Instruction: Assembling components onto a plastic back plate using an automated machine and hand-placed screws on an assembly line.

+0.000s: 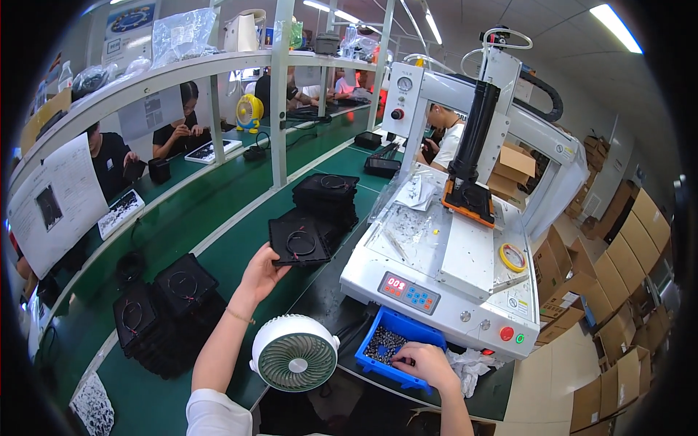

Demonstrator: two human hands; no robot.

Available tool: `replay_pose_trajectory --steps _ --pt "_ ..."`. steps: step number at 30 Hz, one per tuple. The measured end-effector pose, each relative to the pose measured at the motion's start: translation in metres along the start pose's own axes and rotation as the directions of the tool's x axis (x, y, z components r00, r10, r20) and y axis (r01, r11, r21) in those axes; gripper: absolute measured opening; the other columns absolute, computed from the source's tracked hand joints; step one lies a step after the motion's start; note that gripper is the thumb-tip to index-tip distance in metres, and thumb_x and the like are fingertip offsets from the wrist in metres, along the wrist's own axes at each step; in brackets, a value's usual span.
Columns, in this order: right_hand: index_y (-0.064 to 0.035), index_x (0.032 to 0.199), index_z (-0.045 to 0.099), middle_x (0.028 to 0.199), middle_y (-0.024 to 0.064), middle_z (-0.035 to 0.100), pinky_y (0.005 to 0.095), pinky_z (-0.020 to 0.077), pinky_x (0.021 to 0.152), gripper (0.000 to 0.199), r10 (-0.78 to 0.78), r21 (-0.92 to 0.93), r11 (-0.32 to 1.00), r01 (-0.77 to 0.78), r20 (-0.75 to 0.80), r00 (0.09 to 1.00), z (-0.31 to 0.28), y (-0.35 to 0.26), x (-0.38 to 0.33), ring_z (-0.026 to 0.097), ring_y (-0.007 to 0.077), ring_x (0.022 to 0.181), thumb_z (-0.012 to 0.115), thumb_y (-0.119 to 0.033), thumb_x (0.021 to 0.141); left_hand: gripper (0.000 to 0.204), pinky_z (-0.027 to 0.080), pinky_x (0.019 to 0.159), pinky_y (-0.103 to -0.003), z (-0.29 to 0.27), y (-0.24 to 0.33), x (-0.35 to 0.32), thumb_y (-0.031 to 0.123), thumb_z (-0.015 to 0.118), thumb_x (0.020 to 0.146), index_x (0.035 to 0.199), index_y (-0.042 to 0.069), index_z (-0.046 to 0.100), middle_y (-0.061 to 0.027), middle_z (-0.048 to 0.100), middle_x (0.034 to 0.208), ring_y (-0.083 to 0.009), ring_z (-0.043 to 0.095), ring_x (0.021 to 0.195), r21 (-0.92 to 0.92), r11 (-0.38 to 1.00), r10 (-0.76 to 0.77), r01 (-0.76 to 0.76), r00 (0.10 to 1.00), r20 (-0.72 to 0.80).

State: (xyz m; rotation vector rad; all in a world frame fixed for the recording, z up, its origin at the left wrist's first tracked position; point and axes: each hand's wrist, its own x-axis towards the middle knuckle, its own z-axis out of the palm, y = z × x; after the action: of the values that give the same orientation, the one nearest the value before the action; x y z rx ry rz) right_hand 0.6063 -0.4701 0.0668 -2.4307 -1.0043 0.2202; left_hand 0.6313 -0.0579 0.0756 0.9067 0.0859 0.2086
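Observation:
My left hand (263, 275) grips the near corner of a black square housing (299, 242), which has a thin looped wire lying on it. It is held against stacked black housings (326, 190). Over a blue bin (429, 335) in front of the machine, my right hand (425, 363) has its fingers drawn together among small dark metal parts (384, 343). Whatever lies between those fingertips is hidden. On the white bench machine (429, 247), another black piece (469, 198) sits in an orange fixture beneath a black vertical tool (474, 131).
A white round fan (297, 354) stands between my forearms. More stacked black housings (171, 305) with looped wires are on the green bench at left. A roll of yellow tape (512, 257) lies on the machine. Crumpled white tissue (471, 369) is beside the bin. People work across the bench.

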Motion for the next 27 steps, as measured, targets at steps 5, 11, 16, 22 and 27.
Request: replay_pose_trajectory --steps 5,11,16,22,27 --pt "-0.0039 0.09 0.07 0.086 0.0102 0.067 0.0337 0.0544 0.068 0.014 -0.082 -0.002 0.997 0.082 -0.038 0.996 0.006 0.006 0.007 0.066 0.0238 0.072 0.072 -0.015 0.082 0.052 0.054 0.091 -0.035 0.038 0.024 -0.06 0.007 0.054 0.088 0.139 0.011 0.041 -0.0045 0.058 0.124 -0.0177 0.061 0.108 -0.095 0.995 0.0 0.007 0.998 0.068" --pt "0.0024 0.091 0.066 0.089 0.0087 0.068 0.0264 0.0535 0.072 0.008 0.017 0.299 0.947 0.116 -0.408 0.913 -0.012 -0.013 0.006 0.066 0.0143 0.079 0.069 0.003 0.084 0.053 0.059 0.083 -0.035 0.107 0.034 -0.11 -0.002 0.059 0.087 0.136 0.002 0.04 -0.012 0.059 0.121 -0.0199 0.064 0.103 0.066 0.996 0.061 -0.059 0.998 -0.024" --pt "0.0058 0.097 0.065 0.099 0.0163 0.068 0.0329 0.058 0.08 0.02 -0.024 0.645 0.572 0.506 -0.604 0.796 -0.026 -0.045 -0.004 0.069 0.0222 0.09 0.066 0.017 0.08 0.06 0.056 0.088 -0.034 0.133 0.021 -0.141 -0.005 0.054 0.084 0.141 -0.001 0.034 -0.0163 0.058 0.122 -0.022 0.063 0.106 0.11 0.985 0.134 -0.136 0.991 0.031" --pt "0.0082 0.095 0.066 0.096 0.0201 0.068 0.0336 0.0596 0.076 0.022 -0.04 0.645 0.525 0.555 -0.633 0.773 -0.033 -0.067 -0.019 0.071 0.0254 0.084 0.066 0.021 0.076 0.066 0.049 0.098 -0.032 0.141 -0.005 -0.153 -0.01 0.056 0.084 0.143 -0.001 0.028 -0.0131 0.054 0.129 -0.018 0.057 0.115 0.167 0.981 0.082 -0.098 0.992 0.096" --pt "0.0045 0.091 0.07 0.093 0.0173 0.07 0.0303 0.0569 0.071 0.021 -0.236 0.405 0.738 0.539 -0.594 0.769 -0.034 -0.087 -0.023 0.07 0.0249 0.081 0.075 0.012 0.072 0.06 0.047 0.096 -0.03 0.136 -0.025 -0.153 -0.008 0.057 0.086 0.139 -0.001 0.029 -0.0126 0.055 0.126 -0.0158 0.057 0.113 0.22 0.962 0.129 -0.162 0.979 0.157"
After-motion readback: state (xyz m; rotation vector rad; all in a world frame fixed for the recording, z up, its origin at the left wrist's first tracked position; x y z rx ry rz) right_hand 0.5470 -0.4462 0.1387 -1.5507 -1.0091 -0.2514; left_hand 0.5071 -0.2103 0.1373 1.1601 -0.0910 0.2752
